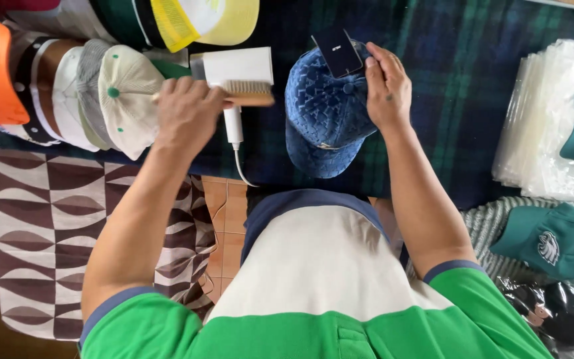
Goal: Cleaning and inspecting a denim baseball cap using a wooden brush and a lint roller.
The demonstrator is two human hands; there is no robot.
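Left hand [186, 113] grips wooden brush [247, 93] beside blue cap [323, 116]; right hand [385, 86] pinches the cap's dangling tag [338, 52], which could tear.

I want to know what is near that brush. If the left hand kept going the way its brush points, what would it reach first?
Probably the blue patterned cap: the left hand aims its wooden brush at it over a white handheld device. Depth is unclear.

The work surface is covered by a dark blue and green plaid cloth [473, 100], spread across the upper centre and right of the frame. At lower left, a brown and cream geometric-patterned cloth [41, 226] is laid. Between them, at centre, a terracotta tiled floor [227, 226] is exposed. Even, soft lighting is noted; no walls or windows are seen.
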